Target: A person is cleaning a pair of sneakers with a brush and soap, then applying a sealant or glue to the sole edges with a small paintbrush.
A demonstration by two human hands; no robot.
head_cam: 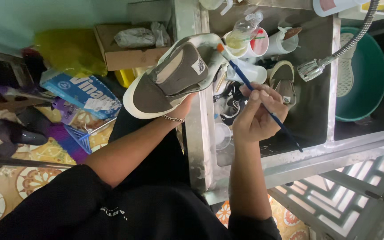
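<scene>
The left hand [184, 108] is clamped on a grey-brown canvas shoe [170, 80] with a white rubber sole, held in the air just left of the steel sink [316, 120], toe pointing away from it. Most of the hand is hidden beneath the shoe. The right hand [256, 113] is closed in a pencil grip on a thin blue brush [263, 106], bristle tip touching the shoe's heel end above the sink's left rim.

Judgement: the shoe looks light, with a soft upper that would dent under pressure and a firm sole; gripping from underneath, at the sole, seems soundest. The brush looks light, stiff and slender, best pinched mid-shaft.

A second shoe [283, 82] lies inside the sink.
</scene>
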